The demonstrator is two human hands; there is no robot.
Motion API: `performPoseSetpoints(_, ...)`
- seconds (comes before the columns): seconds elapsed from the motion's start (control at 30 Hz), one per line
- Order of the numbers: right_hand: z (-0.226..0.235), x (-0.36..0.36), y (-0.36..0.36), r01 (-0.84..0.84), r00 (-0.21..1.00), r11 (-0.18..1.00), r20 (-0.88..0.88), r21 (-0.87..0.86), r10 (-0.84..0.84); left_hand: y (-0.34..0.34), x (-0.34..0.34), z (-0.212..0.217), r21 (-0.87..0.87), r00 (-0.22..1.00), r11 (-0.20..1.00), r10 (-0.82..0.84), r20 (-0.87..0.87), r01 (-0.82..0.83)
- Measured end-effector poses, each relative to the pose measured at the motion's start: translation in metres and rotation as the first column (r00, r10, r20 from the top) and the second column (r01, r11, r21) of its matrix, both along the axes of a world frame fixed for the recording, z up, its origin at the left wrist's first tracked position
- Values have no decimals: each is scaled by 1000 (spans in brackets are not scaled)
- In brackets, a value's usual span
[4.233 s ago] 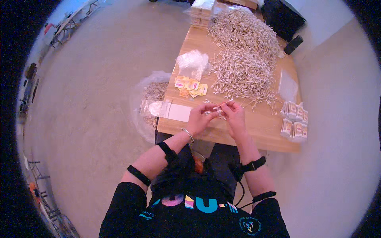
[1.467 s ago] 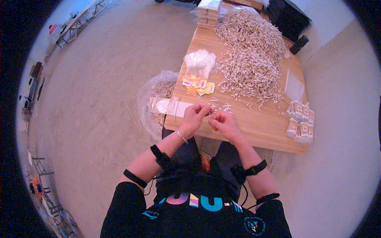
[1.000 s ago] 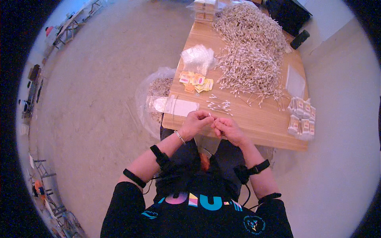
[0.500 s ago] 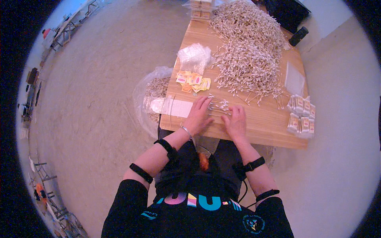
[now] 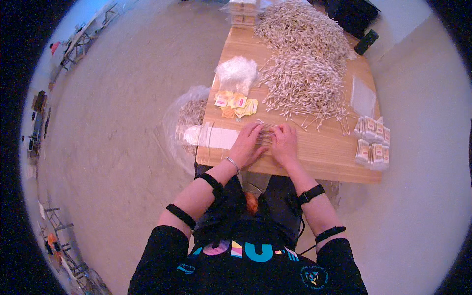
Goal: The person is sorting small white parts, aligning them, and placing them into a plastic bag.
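bare right hand (image 5: 284, 145) slid in toward the bare left hand (image 5: 248, 146) — gap's narrow now | thin white-tipped cotton swabs (image 5: 266, 133) bunched between them on the pale wooden tabletop (image 5: 324, 157) | so probably evening up the bunch — hands hide the ends, can't tell if either's gripping

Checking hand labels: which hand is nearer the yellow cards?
Left: the left hand is just below the yellow cards in frame; the right hand is farther, below and right.
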State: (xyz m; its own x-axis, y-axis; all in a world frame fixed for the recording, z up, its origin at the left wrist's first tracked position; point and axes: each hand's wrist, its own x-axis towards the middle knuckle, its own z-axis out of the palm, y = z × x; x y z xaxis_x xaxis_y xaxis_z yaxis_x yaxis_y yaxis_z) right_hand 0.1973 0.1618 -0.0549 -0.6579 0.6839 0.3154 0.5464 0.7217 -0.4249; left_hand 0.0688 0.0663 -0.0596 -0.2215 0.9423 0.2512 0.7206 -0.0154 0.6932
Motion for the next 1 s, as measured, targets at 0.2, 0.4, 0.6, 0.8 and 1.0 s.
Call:
performPoseSetpoints(0.2, -3, 1, -4, 13, 995, 1000, 98, -7, -12, 0, -4, -4, 48, 993, 999, -11, -121, 17)
performPoseSetpoints(0.4, -3, 1, -4, 35, 995, 999, 98, -9, -34, -1, -5, -5, 25, 997, 999, -27, -77, 29)
performPoseSetpoints(0.6, -13, 5, -4, 90, 995, 993, -45, -80, -94, -2, -4, -3, 19, 998, 999, -31, -49, 32)
performPoseSetpoints(0.8, -19, 6, -11, 5, 1000, 996, 5, -84, -4, -4, -6, -3, 35, 999, 998, -51, 14, 50)
performPoseSetpoints(1.0, -3, 3, -41, -85, 917, 996, 395, 40, 62, -4, -11, -9, 51, 942, 989, 113, 316, -136)
